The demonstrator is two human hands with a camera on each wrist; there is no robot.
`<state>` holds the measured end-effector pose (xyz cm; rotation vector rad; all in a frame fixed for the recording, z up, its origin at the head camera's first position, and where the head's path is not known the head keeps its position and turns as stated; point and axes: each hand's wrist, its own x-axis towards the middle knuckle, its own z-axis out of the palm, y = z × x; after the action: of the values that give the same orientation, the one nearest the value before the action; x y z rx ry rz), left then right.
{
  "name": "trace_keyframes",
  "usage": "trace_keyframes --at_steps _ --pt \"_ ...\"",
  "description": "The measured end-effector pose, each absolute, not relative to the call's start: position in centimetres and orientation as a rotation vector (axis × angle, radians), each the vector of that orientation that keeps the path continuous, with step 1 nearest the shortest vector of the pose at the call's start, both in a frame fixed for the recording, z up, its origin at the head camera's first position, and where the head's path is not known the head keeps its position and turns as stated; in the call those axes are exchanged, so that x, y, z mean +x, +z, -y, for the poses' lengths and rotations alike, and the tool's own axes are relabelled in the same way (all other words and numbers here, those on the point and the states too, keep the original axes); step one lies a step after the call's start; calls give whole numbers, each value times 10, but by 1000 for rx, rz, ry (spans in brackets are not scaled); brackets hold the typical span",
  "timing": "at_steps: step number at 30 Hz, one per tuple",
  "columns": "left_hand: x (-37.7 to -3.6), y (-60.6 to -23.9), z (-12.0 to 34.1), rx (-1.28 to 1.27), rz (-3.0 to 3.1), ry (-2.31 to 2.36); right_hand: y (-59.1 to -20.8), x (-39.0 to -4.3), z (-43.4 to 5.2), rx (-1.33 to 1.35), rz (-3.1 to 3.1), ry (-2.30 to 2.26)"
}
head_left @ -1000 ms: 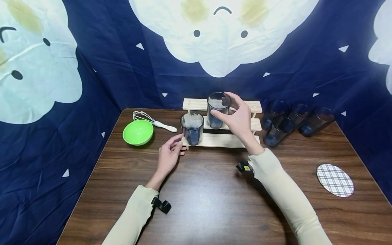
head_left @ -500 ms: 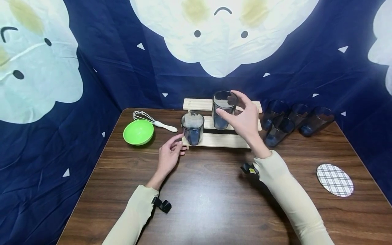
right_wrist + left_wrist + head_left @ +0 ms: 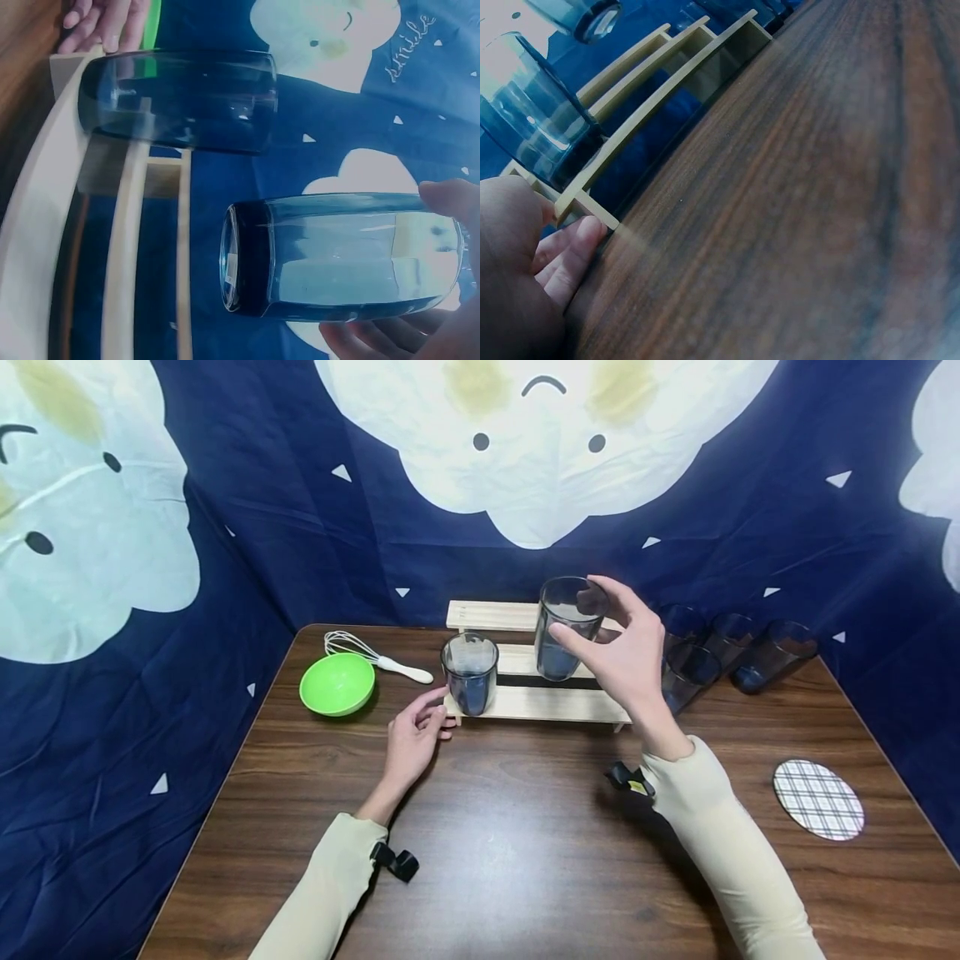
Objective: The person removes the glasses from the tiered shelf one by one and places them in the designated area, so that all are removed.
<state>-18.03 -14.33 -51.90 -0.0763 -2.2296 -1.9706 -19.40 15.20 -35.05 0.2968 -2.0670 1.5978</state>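
Note:
My right hand (image 3: 633, 652) grips a dark tinted drinking glass (image 3: 558, 652) near its rim, thumb on one side and fingers on the other. In the right wrist view this glass (image 3: 337, 255) hangs clear of the three-step wooden rack (image 3: 555, 703). A second tinted glass (image 3: 471, 681) stands upright on the left end of the rack's lowest step. My left hand (image 3: 415, 739) holds the rack's left end just below that glass. The left wrist view shows its fingertips (image 3: 591, 227) curled at the end piece.
Several more tinted glasses (image 3: 776, 656) stand to the right of the rack, partly behind my right hand. A green bowl (image 3: 337, 685) and a white whisk (image 3: 405, 670) lie on the left. A checked round coaster (image 3: 819, 800) lies at the table's right.
My right hand has carried its glass rightward along the rack and slightly toward me. The left hand and the glass on the lowest step have stayed put.

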Motion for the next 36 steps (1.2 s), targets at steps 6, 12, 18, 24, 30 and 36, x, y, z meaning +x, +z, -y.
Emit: trace_keyframes --at_steps 6,12,18,24,30,36 --pt "-180 -518 142 -72 2233 -1966 -339 -183 -162 295 2039 1587" --pt "-180 -518 143 -71 2233 -1973 -334 -178 -177 269 2042 1540" --pt "-180 -519 143 -82 2222 -1982 -330 -177 -194 237 2036 1486" --pt "-180 -521 144 -90 2230 -1972 -325 -174 -209 202 2002 1455" --pt "-180 -521 144 -102 2230 -1964 -322 -172 -224 150 2013 1445" --pt "-180 -519 143 -105 2226 -1971 -321 -170 -236 163 1970 1483"
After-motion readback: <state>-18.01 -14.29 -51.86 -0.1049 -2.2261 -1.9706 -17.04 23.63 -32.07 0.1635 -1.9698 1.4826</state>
